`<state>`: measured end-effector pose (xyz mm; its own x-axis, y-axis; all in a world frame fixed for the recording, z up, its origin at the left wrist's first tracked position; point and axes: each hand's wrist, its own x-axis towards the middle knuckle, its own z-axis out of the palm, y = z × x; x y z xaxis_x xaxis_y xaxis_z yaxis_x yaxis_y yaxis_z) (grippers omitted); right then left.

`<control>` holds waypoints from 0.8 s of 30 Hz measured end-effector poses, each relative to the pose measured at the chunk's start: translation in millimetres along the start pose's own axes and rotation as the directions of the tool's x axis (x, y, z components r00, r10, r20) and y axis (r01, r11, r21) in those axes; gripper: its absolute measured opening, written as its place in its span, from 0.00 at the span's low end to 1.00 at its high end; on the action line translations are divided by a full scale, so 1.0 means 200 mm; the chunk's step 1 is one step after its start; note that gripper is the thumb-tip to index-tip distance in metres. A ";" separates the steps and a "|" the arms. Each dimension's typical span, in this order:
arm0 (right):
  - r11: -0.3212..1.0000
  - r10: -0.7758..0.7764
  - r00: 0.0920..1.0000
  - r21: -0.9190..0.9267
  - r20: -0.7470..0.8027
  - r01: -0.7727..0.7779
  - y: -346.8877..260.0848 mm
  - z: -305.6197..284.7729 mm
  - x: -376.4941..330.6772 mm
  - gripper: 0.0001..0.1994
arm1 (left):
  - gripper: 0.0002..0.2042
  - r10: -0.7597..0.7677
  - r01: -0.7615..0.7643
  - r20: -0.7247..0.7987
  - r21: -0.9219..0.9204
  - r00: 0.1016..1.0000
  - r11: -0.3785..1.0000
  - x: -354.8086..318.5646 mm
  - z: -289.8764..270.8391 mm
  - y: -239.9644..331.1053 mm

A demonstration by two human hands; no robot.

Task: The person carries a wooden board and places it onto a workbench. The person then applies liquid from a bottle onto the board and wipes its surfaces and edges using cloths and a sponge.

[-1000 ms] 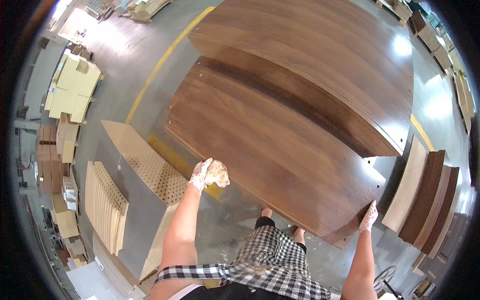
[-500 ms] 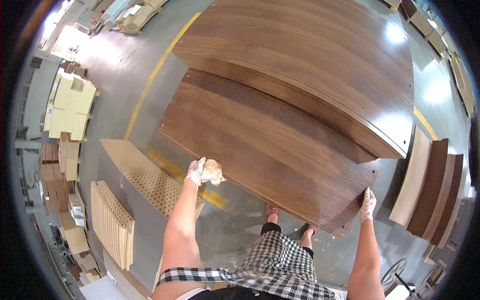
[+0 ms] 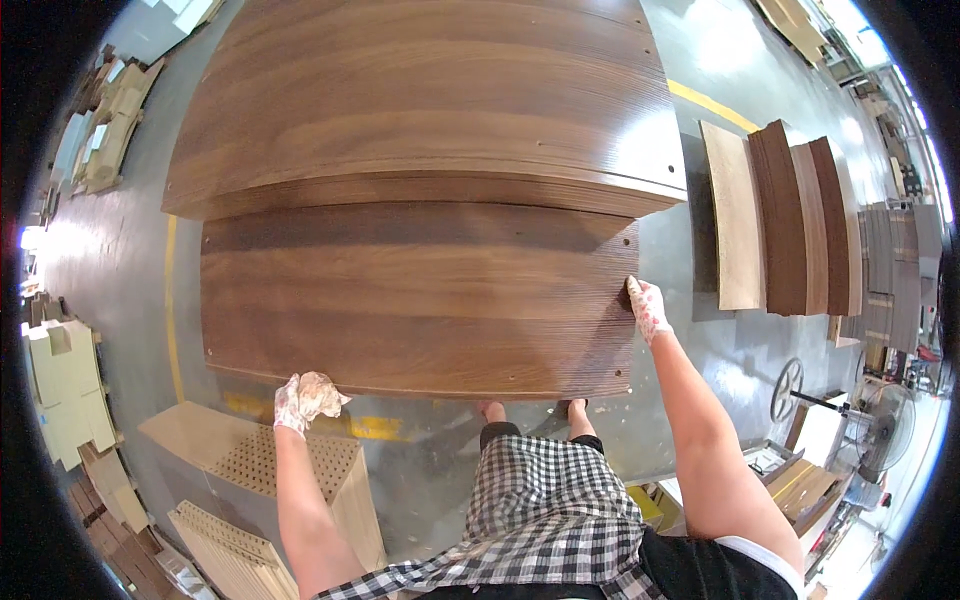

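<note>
A long dark-brown wood-grain board (image 3: 420, 290) lies in front of me, with small holes near its ends. My left hand (image 3: 290, 404), in a stained white glove, is closed around a crumpled pale rag (image 3: 322, 396) at the board's near edge, towards its left end. On the right, my gloved right hand (image 3: 650, 308) grips the board's short right edge, its thumb on the upper side and the other fingers mostly hidden. Just beyond, a higher stack of matching brown boards (image 3: 430, 110) rises along the far edge.
To my left on the floor stand a perforated panel (image 3: 245, 460) and a row of slatted light boards (image 3: 225, 552). Brown panels (image 3: 785, 220) stand upright at the right. A handwheel (image 3: 787, 390) and a fan (image 3: 885, 430) are at the lower right.
My view has turned, so the boards now run nearly level across it and sit further left. Both hands keep about the same places on the board; the rag stays in my left hand.
</note>
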<state>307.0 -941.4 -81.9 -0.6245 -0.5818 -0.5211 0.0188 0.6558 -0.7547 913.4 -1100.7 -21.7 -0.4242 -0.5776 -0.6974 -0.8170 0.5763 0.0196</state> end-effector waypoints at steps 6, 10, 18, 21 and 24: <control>0.988 -0.007 1.000 -0.151 -0.025 0.003 0.05 0.02 0.02 0.18 | 0.19 0.032 -0.032 -0.018 0.010 0.999 0.999 -0.03 0.02 -0.02; 0.915 -0.096 0.991 -0.382 0.096 0.126 0.26 0.00 0.20 0.16 | 0.17 -0.006 0.003 0.075 0.038 0.997 0.999 0.02 -0.02 0.00; 0.982 -0.183 0.965 -0.079 -0.186 0.171 0.12 -0.23 -0.16 0.19 | 0.11 0.077 -0.054 0.045 -0.375 0.996 0.925 0.07 0.05 0.23; 0.963 0.013 0.986 0.268 -0.167 0.033 0.11 -0.43 -0.37 0.18 | 0.14 0.240 -0.205 0.145 -0.222 0.960 0.953 -0.03 0.16 0.46; 0.824 -0.136 0.988 0.546 -0.070 0.152 -0.21 -0.52 -0.62 0.16 | 0.15 0.269 -0.239 0.333 -0.127 0.904 0.963 -0.17 0.13 0.78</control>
<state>301.9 -847.0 55.8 -0.6742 -0.6304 -0.3849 0.3473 0.1894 -0.9184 810.8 -974.9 -13.7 -0.4732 -0.1750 -0.8634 -0.7346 0.6193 0.2771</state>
